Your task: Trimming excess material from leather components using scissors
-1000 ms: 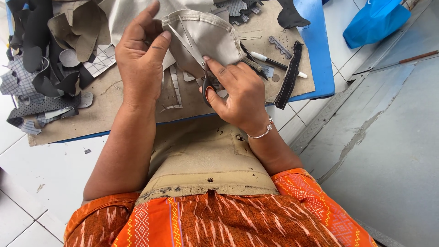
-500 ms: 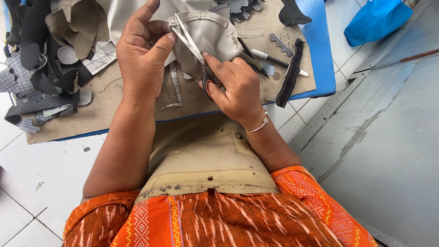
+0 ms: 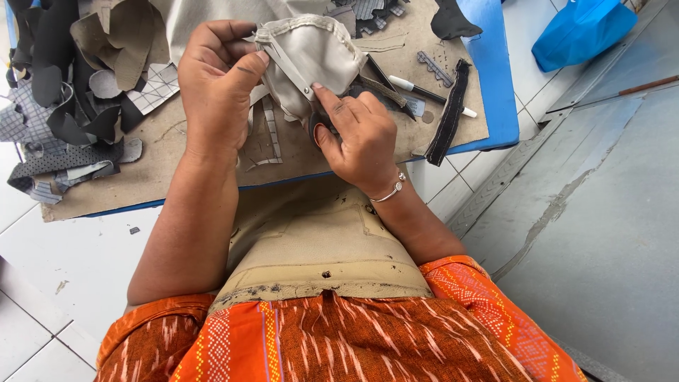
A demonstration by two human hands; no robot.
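My left hand grips the top edge of a beige fabric piece, a curved, stitched panel held up over the work board. My right hand holds scissors with black handles; their metal blades lie across the beige piece, pointing up and to the left. My thumb and fingers are closed through the handles. More beige fabric hangs down from the board over my lap.
A brown cardboard sheet lies on a blue board. Dark and checked fabric scraps are piled at the left. A white pen and a black strip lie at the right. A blue bag sits on the floor.
Both hands have moved slightly to the left with the beige piece. The scissors have advanced along its edge, and the fabric is turned a little in my left hand.
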